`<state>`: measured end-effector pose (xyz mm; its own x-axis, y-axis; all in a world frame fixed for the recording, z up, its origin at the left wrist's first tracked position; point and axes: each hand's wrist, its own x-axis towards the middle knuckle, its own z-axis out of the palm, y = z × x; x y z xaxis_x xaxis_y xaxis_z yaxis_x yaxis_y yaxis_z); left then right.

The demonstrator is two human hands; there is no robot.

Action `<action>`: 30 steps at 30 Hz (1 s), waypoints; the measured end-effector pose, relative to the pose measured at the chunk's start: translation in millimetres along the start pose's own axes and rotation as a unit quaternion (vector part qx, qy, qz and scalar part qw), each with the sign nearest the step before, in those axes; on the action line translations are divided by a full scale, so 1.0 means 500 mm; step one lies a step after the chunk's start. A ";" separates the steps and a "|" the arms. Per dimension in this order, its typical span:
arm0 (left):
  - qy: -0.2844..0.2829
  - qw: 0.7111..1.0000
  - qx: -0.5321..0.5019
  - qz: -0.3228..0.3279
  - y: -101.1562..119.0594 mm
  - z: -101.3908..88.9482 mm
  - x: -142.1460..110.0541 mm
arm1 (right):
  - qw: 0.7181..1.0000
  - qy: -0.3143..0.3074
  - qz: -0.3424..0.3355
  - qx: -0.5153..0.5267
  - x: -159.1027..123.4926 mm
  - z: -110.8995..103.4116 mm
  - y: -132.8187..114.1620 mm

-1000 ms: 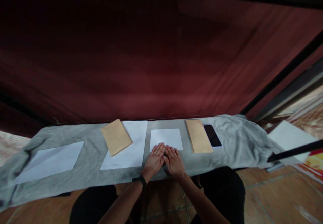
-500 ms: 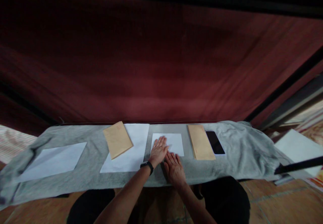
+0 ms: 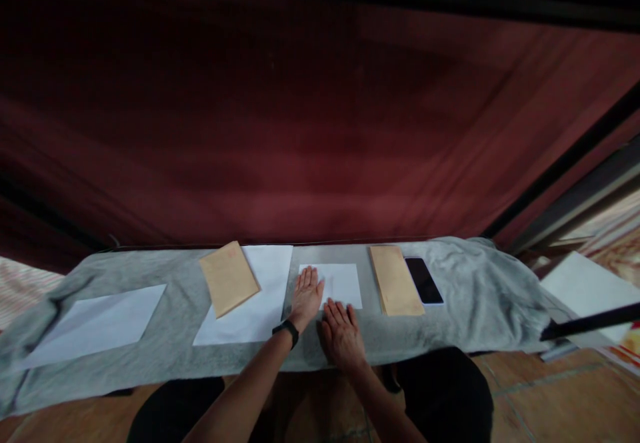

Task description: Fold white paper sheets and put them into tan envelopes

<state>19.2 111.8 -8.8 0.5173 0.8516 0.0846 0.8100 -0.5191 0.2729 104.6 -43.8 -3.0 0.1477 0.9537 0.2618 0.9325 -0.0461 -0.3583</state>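
A small white sheet of paper (image 3: 343, 283), perhaps folded, lies in front of me on a grey cloth. My left hand (image 3: 307, 294), with a dark band on its wrist, rests flat over the sheet's left edge, fingers stretched out. Lower down, my right hand (image 3: 344, 336) lies flat with its fingertips at the sheet's near edge. Left of them a larger white sheet (image 3: 273, 283) lies partly under a brown envelope (image 3: 230, 280). To the right are several stacked brown envelopes (image 3: 397, 282).
A phone (image 3: 424, 281) with a dark screen lies beside the envelope stack. Another white sheet (image 3: 97, 320) is at the far left of the grey cloth (image 3: 480, 303). A dark red panel (image 3: 320, 130) rises behind. A dark bar (image 3: 590, 323) juts in at right.
My left hand has slid left across the small sheet, away from my right hand, baring more of the paper. My right hand has stayed at the near edge.
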 end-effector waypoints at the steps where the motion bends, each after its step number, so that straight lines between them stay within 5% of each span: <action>1: -0.002 1.000 -0.010 0.022 0.007 -0.002 -0.010 | 1.000 -0.003 0.000 0.002 0.000 -0.001 -0.001; 5: 0.008 0.990 -0.044 0.132 0.018 -0.004 -0.078 | 1.000 -0.011 -0.005 0.008 -0.001 0.000 0.004; 12: 0.009 0.980 -0.002 0.198 -0.007 -0.019 -0.173 | 0.998 0.029 0.021 0.044 0.017 0.016 0.046; 22: 0.004 0.975 0.023 0.222 0.006 -0.024 -0.180 | 0.998 0.005 0.011 -0.060 0.113 0.015 0.122; 30: -0.011 0.974 0.030 0.224 0.009 -0.032 -0.177 | 0.992 0.025 0.077 -0.094 0.170 0.011 0.175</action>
<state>-27.4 35.4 0.3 0.8278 0.5369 0.1626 0.5156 -0.8424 0.1568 196.8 34.8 -16.9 0.3048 0.9154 0.2629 0.9419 -0.2489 -0.2254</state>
